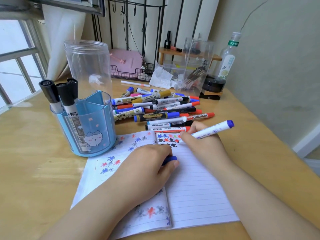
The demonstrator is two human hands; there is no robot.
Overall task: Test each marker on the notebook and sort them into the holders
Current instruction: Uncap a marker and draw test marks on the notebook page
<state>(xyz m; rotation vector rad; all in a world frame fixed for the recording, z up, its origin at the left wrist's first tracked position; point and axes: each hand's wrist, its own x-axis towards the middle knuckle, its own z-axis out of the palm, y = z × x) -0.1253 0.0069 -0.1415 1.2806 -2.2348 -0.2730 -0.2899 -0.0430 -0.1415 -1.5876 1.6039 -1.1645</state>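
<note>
1. A blue-ended white marker [210,129] is pinched in the right hand [202,144], right of centre in the frame, with fingers and thumb curled round its barrel; its tip is set against the right-hand page of the notebook [190,179], just beside the rows of black, blue and red test marks near the top of that page.
2. The blue cap [170,160] is held in the left hand [149,163], at the centre of the frame, with fingers curled round it; the hand rests on the notebook near its fold and holds the pages flat.
3. The step in hand is judged to be the testing of this marker; no fresh blue stroke from it can be made out yet.
4. The pile of markers [161,108] still to be tested lies above the notebook, at centre.
5. Two black-capped markers [58,96] are seen standing in the blue holder [86,129] at left; the clear jar [88,66] behind it is seen to hold no markers, only a crumpled scrap.
6. Next, a mark must be made and judged; then the cap is to be pressed back on, both hands being needed, and the marker dropped into the fitting holder.
</note>
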